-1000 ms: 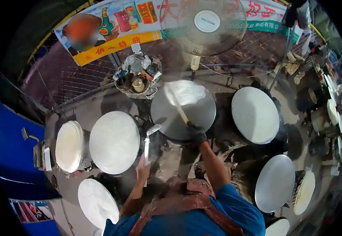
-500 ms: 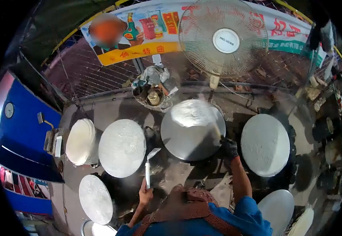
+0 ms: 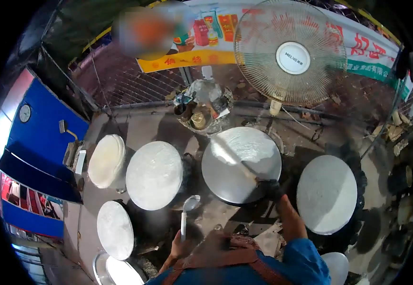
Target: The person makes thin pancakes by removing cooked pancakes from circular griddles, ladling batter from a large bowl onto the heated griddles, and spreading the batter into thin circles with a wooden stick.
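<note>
My left hand [image 3: 180,245] is closed around the white handle of a ladle [image 3: 192,203], which is held upright low in front of me, left of the middle griddle. My right hand [image 3: 270,190], in a dark glove, grips a wooden batter spreader [image 3: 244,169]. The spreader reaches across the round middle griddle [image 3: 223,184] into wet white batter [image 3: 256,142] on its far half. The near half shows bare grey metal. To the left, a griddle [image 3: 154,175] is covered by a thin white sheet; another covered griddle [image 3: 327,194] stands on the right.
A stack of round pale flatbreads [image 3: 106,161] stands far left, with a white-topped griddle [image 3: 115,230] and a metal basin [image 3: 100,271] nearer. Behind the middle griddle are a cluttered container [image 3: 206,97] and a large fan [image 3: 293,58].
My right hand has swung the spreader leftward and further over the griddle, into the batter. The ladle stays in my left hand, slightly lower. The whole view has shifted and tilted.
</note>
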A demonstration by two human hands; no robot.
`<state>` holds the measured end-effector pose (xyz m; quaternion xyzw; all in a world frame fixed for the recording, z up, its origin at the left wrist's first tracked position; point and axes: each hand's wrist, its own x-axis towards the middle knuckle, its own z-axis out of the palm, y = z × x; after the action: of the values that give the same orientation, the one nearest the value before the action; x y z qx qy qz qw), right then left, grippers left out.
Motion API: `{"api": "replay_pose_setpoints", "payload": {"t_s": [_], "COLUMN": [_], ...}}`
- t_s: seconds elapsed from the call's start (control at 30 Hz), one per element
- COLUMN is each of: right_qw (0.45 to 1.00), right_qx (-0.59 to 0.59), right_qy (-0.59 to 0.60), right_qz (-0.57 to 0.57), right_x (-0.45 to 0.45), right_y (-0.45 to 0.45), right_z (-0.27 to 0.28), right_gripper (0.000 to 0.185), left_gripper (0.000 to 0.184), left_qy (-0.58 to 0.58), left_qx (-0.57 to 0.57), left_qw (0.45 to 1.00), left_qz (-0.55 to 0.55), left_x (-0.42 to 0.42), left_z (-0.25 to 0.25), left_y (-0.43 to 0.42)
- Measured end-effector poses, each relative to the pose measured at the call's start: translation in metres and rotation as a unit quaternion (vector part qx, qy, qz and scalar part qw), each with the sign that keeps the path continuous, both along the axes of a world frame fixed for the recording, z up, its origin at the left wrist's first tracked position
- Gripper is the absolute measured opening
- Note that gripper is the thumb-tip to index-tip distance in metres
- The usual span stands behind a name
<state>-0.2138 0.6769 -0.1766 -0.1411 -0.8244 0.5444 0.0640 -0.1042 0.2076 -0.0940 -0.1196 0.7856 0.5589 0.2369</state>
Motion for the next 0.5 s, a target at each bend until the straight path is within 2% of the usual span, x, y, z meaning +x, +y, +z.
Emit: {"api": "replay_pose_setpoints", "payload": {"t_s": [0.07,0.17,0.27,0.3,0.33,0.4,0.43,0.5], "right_qw": [0.999,0.995,0.994,0.993,0.992,0.99,0.99,0.989], "right_qx": [0.016,-0.021,0.03,0.041,0.051,0.063,0.066,0.074], "right_qy": [-0.037,-0.091,-0.106,-0.109,-0.116,-0.122,-0.124,-0.13], "right_qz": [0.0,-0.018,-0.012,-0.004,0.0,0.006,0.008,0.011], "right_x": [0.007,0.004,-0.013,-0.019,-0.015,-0.009,-0.007,-0.002], "right_y": [0.003,0.029,0.048,0.047,0.047,0.046,0.045,0.046], "right_z": [-0.006,0.024,0.031,0.03,0.029,0.027,0.025,0.023], "right_gripper": [0.034,0.034,0.034,0.034,0.034,0.034,0.034,0.034], "left_gripper": [0.046,0.043,0.042,0.041,0.041,0.04,0.038,0.036], "left_qy": [-0.03,0.018,-0.003,-0.098,-0.073,-0.027,-0.045,-0.111], "left_qx": [0.175,0.126,0.181,0.327,0.202,-0.045,0.261,0.306], "left_qw": [0.981,0.989,0.981,0.921,0.964,0.996,0.943,0.922], "left_qz": [0.077,0.069,0.076,0.191,0.153,0.068,0.2,0.209], "left_x": [0.003,0.007,0.011,0.008,0.005,0.005,0.02,0.04], "left_z": [-0.001,-0.044,0.004,0.02,0.029,0.035,-0.033,-0.097], "left_y": [0.008,-0.021,0.004,0.01,0.013,0.018,-0.011,-0.048]}}
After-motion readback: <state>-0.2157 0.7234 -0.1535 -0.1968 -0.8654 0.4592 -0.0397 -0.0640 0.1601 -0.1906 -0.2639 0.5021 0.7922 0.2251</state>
